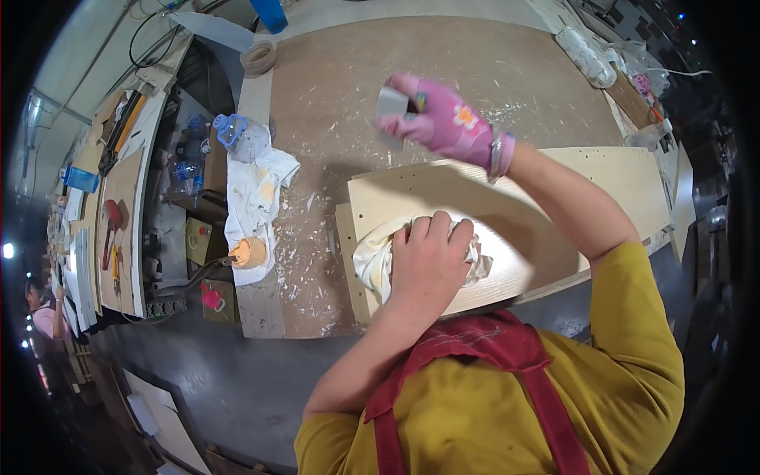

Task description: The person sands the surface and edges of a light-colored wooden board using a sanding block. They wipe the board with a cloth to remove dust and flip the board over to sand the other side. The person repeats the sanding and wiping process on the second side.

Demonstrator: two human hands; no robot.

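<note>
My bare left hand (431, 261) presses a crumpled white cloth (372, 263) onto the pale wood-grain panel (617, 178), its fingers curled over the folds. Beyond it, my right hand (455, 123) is raised over the brown worktable (348, 79) in a pink glove with a flower on it. Pinched between its thumb and fingers is a flat grey plate (390, 111), slightly blurred, whose exact kind I cannot make out. Small dark holes run along the panel's edges. Another board (346, 237) shows from under its left end.
At the table's left lie a white rag (253, 194), a clear bottle with a blue top (237, 134) and an orange-tan lump (249, 252). A tape roll (258, 58) sits behind them. A wrapped roll (586, 57) lies at the far right. Another person (49, 317) is far left.
</note>
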